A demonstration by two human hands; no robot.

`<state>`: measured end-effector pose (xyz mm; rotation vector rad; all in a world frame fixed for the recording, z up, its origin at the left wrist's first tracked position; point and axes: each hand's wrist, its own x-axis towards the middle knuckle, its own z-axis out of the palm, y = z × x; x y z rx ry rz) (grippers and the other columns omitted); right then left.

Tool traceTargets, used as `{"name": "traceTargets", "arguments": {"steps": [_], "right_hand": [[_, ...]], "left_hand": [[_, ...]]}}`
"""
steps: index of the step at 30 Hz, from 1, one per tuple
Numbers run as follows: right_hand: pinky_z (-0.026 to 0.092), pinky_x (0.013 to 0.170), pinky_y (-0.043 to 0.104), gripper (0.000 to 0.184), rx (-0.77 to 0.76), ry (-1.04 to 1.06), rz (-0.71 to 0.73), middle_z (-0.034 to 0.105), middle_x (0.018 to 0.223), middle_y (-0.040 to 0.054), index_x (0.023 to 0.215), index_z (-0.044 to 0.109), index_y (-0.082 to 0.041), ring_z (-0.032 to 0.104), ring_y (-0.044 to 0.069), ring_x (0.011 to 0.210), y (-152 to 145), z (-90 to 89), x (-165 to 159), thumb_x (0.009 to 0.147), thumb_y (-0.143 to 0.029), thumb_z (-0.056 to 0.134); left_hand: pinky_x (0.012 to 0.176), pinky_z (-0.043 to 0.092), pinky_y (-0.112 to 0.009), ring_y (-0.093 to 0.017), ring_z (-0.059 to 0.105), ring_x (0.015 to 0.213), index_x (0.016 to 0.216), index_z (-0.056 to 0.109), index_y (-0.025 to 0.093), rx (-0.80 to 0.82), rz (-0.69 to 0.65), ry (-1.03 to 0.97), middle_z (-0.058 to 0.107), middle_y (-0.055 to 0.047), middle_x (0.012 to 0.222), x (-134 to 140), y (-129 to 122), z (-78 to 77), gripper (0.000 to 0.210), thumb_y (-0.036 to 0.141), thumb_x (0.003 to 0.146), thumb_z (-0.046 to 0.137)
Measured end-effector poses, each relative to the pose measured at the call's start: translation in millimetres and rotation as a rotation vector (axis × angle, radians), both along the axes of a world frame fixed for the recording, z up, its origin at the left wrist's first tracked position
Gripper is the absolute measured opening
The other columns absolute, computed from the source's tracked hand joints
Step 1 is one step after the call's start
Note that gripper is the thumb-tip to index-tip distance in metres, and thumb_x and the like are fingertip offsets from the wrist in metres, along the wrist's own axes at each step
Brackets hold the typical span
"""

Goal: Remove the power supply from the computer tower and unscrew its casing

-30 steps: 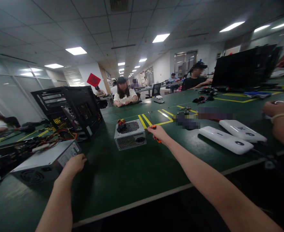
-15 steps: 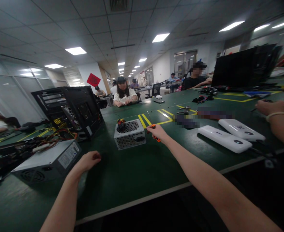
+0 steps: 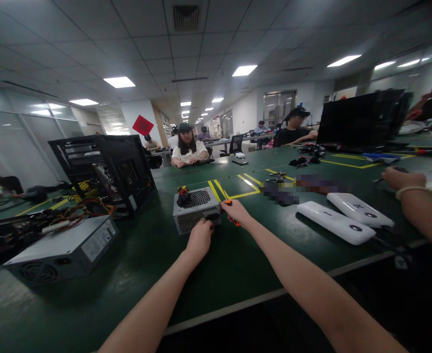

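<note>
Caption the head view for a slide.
Left hand at the front of a power supply, right hand holding an orange-handled tool beside it.

Right fingers point(image 3: 226, 208) hold an orange tool point(image 3: 237, 223) beside a perforated metal box point(image 3: 193, 211).

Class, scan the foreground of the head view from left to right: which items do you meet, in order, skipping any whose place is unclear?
Labelled power supply → perforated power supply → right hand holding an orange-handled tool → nearer white device → co-worker's hand.
</note>
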<state>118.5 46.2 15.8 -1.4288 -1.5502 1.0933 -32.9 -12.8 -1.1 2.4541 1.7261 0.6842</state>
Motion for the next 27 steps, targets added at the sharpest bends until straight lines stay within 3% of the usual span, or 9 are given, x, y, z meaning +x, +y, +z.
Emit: {"name": "traceTargets", "arguments": {"steps": [7,13,15,18,20,22,24,27], "right_hand": [[0.048,0.078,0.038,0.03,0.004,0.008,-0.024,0.053,0.11,0.0066,0.111,0.049,-0.015,0.055,0.018,0.093,1.6,-2.7,-2.4,0.086,-0.032,0.049],[0.049,0.075,0.036,0.029,0.03,0.006,-0.027,0.054,0.107,0.006,0.109,0.05,-0.015,0.056,0.016,0.089,-0.4,-0.3,-0.6,0.086,-0.032,0.049],[0.05,0.067,0.031,0.028,0.052,0.005,-0.037,0.058,0.094,0.0044,0.103,0.053,-0.013,0.058,0.013,0.077,-1.7,2.4,1.3,0.087,-0.035,0.048],[0.044,0.047,0.019,0.035,0.103,0.022,-0.053,0.055,0.059,-0.0017,0.089,0.056,-0.012,0.051,0.007,0.048,-4.1,6.2,3.5,0.085,-0.045,0.044],[0.038,0.039,0.016,0.04,0.131,0.041,-0.05,0.046,0.045,-0.0053,0.084,0.057,-0.013,0.044,0.006,0.038,-5.8,7.5,3.5,0.083,-0.05,0.044],[0.035,0.037,0.015,0.041,0.142,0.056,-0.034,0.042,0.041,-0.0068,0.084,0.057,-0.014,0.042,0.006,0.036,-7.4,7.9,2.4,0.082,-0.053,0.044],[0.034,0.036,0.015,0.041,0.138,0.066,-0.01,0.042,0.04,-0.007,0.083,0.056,-0.014,0.042,0.006,0.035,-9.0,7.8,0.8,0.08,-0.054,0.046],[0.034,0.036,0.015,0.039,0.121,0.071,0.021,0.043,0.04,-0.0071,0.084,0.056,-0.015,0.043,0.006,0.035,-11.3,8.5,-0.8,0.079,-0.053,0.049]], "left_hand": [[0.078,0.042,-0.025,-0.014,0.054,0.085,0.089,0.06,0.018,0.081,-0.078,-0.066,0.055,-0.004,0.095,-14.7,-2.3,-7.1,0.017,0.013,0.078,0.048],[0.082,0.042,-0.028,-0.015,0.052,0.088,0.091,0.062,0.019,0.236,-0.175,-0.175,0.057,-0.005,0.092,-16.1,-15.0,14.7,0.026,0.026,0.086,0.037],[0.087,0.039,-0.031,-0.017,0.05,0.095,0.097,0.061,0.02,0.37,-0.069,-0.266,0.056,-0.007,0.098,-25.2,-16.3,24.2,0.032,0.03,0.088,0.033],[0.099,0.029,-0.037,-0.021,0.041,0.113,0.118,0.051,0.019,0.566,0.227,-0.441,0.048,-0.01,0.118,-47.7,-7.8,30.1,0.038,0.033,0.088,0.031],[0.103,0.025,-0.036,-0.02,0.034,0.121,0.127,0.041,0.016,0.515,0.333,-0.566,0.042,-0.011,0.127,-63.2,3.2,26.5,0.046,0.038,0.088,0.031],[0.103,0.026,-0.035,-0.021,0.033,0.124,0.13,0.035,0.014,0.273,0.362,-0.659,0.04,-0.013,0.132,-74.2,14.1,19.1,0.052,0.043,0.088,0.026],[0.103,0.026,-0.035,-0.021,0.033,0.125,0.13,0.036,0.016,0.061,0.307,-0.688,0.04,-0.011,0.134,-78.8,21.2,11.3,0.055,0.048,0.088,0.021],[0.103,0.026,-0.034,-0.021,0.035,0.125,0.129,0.037,0.018,-0.042,0.218,-0.699,0.04,-0.008,0.135,-77.1,23.0,4.9,0.059,0.055,0.085,0.022]]}}
